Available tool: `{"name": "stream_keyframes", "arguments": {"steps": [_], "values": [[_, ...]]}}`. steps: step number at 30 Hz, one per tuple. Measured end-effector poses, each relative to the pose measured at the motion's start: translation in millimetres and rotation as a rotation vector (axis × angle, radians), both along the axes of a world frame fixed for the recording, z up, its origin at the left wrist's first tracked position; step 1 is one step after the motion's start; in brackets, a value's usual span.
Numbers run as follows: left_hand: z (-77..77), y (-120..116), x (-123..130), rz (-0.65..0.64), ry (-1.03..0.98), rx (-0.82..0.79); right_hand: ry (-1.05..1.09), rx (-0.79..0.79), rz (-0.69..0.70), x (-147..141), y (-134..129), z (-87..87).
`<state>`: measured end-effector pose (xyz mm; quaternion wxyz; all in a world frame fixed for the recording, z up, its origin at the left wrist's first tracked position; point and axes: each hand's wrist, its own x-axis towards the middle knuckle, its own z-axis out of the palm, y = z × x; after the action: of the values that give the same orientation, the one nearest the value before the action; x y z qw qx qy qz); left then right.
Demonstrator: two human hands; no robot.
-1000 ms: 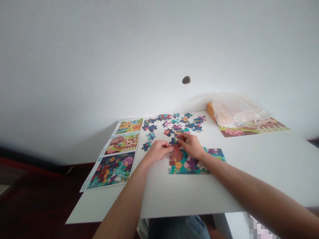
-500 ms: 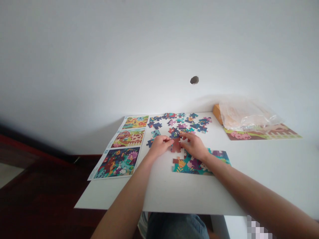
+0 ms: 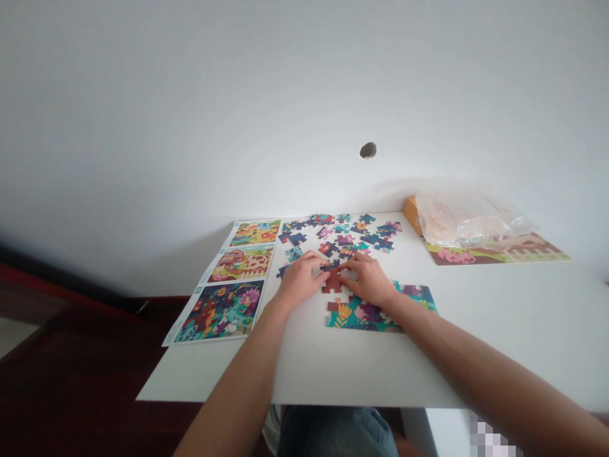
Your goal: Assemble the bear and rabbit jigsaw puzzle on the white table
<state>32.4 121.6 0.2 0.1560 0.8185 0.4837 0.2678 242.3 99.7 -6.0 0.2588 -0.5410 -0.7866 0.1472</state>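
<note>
Both hands meet over two puzzle pieces near the middle of the white table. A brown puzzle piece (image 3: 332, 284) lies flat, with a dark blue puzzle piece (image 3: 335, 263) against its far edge. From the left, my left hand (image 3: 304, 278) has its thumb and index finger closed on these pieces. My right hand (image 3: 370, 279) pinches them from the other side, fingertips on the dark blue one. Whether the two pieces interlock is hidden by the fingers. Just nearer to me is a joined puzzle section (image 3: 352, 317) with flowers on teal, partly covered by my right hand and forearm.
Loose puzzle pieces (image 3: 368, 239) are scattered toward the wall. On the left lies a reference sheet (image 3: 209, 289) with three printed pictures. At the back right, a clear plastic bag (image 3: 471, 216) and an orange box (image 3: 412, 214) rest by a farm picture (image 3: 495, 251).
My left fingers have shifted up to the far edge of the brown piece, and my right fingertips have come inward over the dark blue piece. The view has moved slightly.
</note>
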Motion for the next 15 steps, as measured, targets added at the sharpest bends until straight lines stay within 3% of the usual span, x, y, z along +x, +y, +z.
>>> {"name": "stream_keyframes", "arguments": {"steps": [4,10,15], "values": [[-9.0,3,-1,-0.153,0.038,0.012,0.029,0.035,-0.050,3,1,-1.5],[-15.1,7,-3,-0.152,0.070,0.031,-0.038,0.080,-0.201,9,4,-0.3],[-15.3,7,-3,-0.150,0.069,0.030,-0.131,0.056,-0.193,6,1,2.6]]}}
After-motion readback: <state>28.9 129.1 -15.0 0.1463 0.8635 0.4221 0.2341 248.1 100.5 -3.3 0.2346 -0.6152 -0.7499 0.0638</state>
